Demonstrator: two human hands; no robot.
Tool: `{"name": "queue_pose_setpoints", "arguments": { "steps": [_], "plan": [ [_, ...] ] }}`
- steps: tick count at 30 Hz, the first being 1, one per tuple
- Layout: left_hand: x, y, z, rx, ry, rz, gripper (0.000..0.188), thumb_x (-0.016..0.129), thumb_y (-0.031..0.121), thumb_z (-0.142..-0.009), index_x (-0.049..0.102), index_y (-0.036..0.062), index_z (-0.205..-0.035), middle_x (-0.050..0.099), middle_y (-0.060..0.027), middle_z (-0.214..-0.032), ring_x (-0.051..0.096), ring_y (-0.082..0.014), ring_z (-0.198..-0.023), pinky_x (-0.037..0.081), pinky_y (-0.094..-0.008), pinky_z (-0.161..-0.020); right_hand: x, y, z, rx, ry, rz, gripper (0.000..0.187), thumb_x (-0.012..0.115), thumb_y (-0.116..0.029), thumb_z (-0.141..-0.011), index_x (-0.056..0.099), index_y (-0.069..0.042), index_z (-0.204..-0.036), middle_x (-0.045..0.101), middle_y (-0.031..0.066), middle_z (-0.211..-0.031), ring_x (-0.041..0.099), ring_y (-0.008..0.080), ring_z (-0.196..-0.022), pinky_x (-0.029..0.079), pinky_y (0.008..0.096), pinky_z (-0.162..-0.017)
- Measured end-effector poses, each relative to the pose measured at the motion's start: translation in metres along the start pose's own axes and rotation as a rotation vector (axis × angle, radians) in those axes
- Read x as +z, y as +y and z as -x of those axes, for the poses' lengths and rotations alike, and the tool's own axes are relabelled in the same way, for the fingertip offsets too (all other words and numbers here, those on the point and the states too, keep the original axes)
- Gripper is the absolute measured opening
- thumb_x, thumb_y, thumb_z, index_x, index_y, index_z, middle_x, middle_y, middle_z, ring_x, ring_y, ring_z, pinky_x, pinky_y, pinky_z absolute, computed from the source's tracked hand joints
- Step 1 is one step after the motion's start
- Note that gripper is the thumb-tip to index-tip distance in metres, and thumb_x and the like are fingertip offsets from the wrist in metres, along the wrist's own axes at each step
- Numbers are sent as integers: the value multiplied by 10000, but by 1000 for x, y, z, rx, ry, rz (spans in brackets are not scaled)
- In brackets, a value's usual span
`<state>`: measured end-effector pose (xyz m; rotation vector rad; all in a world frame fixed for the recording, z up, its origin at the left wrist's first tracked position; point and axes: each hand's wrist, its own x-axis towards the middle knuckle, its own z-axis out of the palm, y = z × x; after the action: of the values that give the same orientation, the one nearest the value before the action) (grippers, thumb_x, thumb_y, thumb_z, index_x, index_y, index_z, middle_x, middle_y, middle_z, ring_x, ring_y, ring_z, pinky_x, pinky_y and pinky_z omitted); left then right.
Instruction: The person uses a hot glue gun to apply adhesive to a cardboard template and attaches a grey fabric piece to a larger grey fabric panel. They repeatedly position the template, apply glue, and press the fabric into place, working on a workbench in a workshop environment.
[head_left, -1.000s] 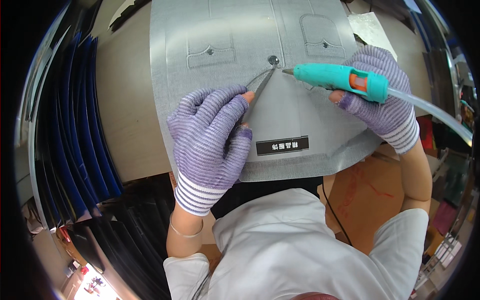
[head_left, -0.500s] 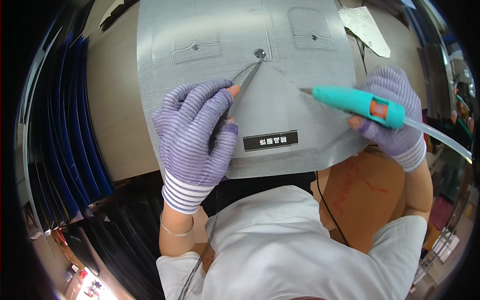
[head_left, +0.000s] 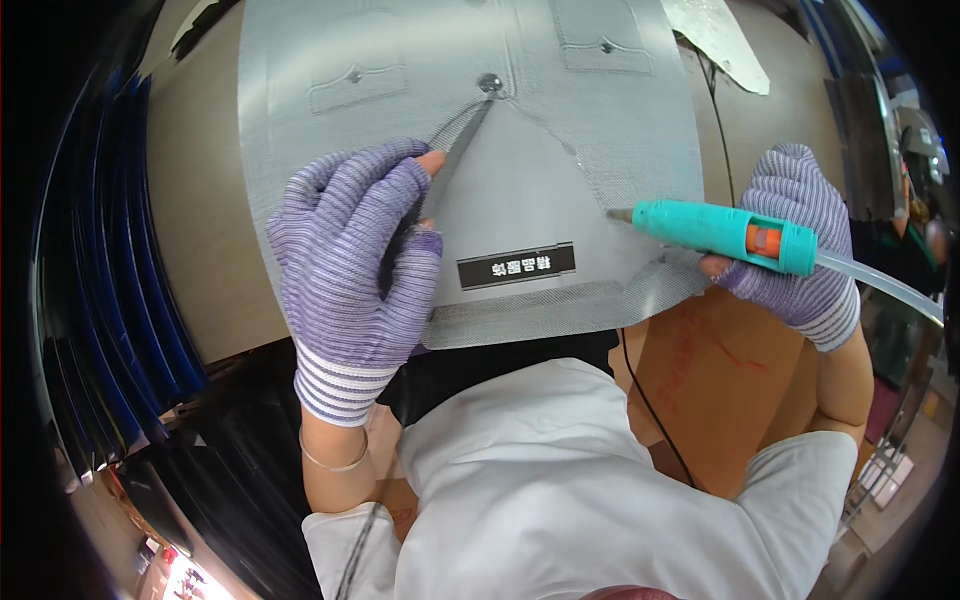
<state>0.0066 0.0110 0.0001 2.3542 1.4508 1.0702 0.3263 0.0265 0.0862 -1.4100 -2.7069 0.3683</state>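
A grey woven-textured sheet [head_left: 430,48], printed with pockets and buttons, lies before me with a triangular opening below a round dark button [head_left: 490,83]. Through the opening shows a smooth grey layer [head_left: 530,190] bearing a black label [head_left: 517,266]. My left hand [head_left: 355,245], in a purple striped fingerless-tip glove, pinches the lifted left flap of the opening. In my gloved right hand [head_left: 800,215] is a teal hot glue gun [head_left: 690,226] with an orange part and a clear glue stick out its back. Its nozzle touches or hovers just above the opening's right edge; I cannot tell which.
Blue and black sheets [head_left: 110,240] stand in a row at the left. The table [head_left: 200,200] bears a whitish glue-stained scrap [head_left: 720,40] at the far right, with a black cable [head_left: 718,120] nearby. A cardboard box [head_left: 700,370] sits below the table edge.
The glue gun's nozzle has moved nearer to me and outward along the opening's right edge. The sheet and my left hand appear shifted slightly left in view, the left hand still pinching the flap.
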Motion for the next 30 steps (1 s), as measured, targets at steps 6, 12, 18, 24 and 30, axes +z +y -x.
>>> {"name": "queue_pose_setpoints", "arguments": {
  "steps": [6,12,18,24,30],
  "plan": [
    [1,3,0,-23,-9,0,371,644,39,-715,709,40,-1081,706,-125,-1069,636,-294,-942,467,-410,-910,-4,9,-12,-121,14,1,446,775,-537,-718,677,-105,-770,602,67,-745,566,301,-753,447,425,-741],
    [-4,5,2,-91,-122,4,390,624,-18,-796,693,41,-1176,664,-118,-1185,563,-262,-1100,472,-370,-970,-7,11,-18,-47,-22,-31,466,824,-512,-679,667,-82,-770,597,85,-752,566,307,-763,454,423,-740],
    [-3,4,6,-68,-98,20,371,625,-3,-818,696,55,-1177,663,-113,-1191,563,-250,-1102,491,-360,-951,-17,6,-5,-11,-173,-66,445,852,-470,-685,654,-75,-741,584,70,-689,564,261,-667,455,383,-623],
    [-1,1,7,-82,-91,15,352,622,12,-842,693,60,-1183,660,-102,-1202,559,-252,-1116,493,-357,-965,-30,-12,-31,254,-364,-431,372,892,-346,-696,661,-60,-757,614,38,-673,609,181,-658,476,296,-594],
    [3,0,3,-27,-12,20,367,637,47,-720,698,30,-1081,690,-124,-1110,607,-323,-1017,452,-424,-932,-17,20,-28,285,-359,-647,436,863,-414,-728,690,-49,-891,654,14,-770,608,119,-743,457,252,-594]
  ]
}}
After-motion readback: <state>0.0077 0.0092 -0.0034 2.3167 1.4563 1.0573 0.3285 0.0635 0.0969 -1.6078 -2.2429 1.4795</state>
